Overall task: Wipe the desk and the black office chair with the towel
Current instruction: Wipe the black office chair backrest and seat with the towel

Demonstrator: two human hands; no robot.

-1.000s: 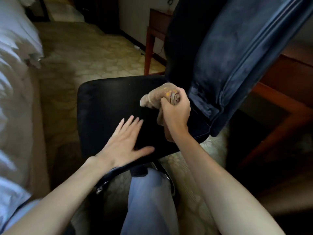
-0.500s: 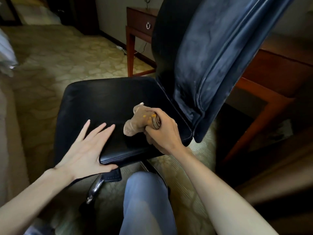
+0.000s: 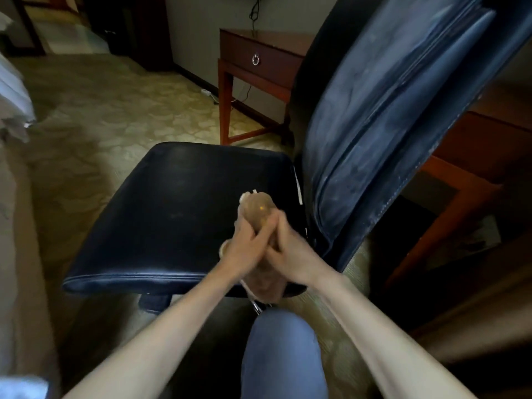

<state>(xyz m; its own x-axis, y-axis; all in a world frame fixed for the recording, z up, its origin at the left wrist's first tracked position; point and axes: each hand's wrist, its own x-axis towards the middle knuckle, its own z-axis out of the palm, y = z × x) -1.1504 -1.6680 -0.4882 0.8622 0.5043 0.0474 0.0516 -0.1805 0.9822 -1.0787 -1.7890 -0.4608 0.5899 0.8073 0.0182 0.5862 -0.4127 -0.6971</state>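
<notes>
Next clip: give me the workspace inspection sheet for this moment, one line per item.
Surface: black chair seat, bare apart from hands and towel.
Job's things: beige towel bunched over seat's right rear; desk behind backrest.
Clutter: nothing seen on seat.
Grips: left hand and right hand both closed on towel, blurred.
Cables: black cord on wall, white lead on floor.
Surroundings: patterned carpet, side table, white bedding.

Black chair seat (image 3: 178, 208), tan towel (image 3: 259, 210), mottled beige carpet (image 3: 121, 110).

Glossy leather chair (image 3: 178, 214), soft cloth towel (image 3: 257, 210)
</notes>
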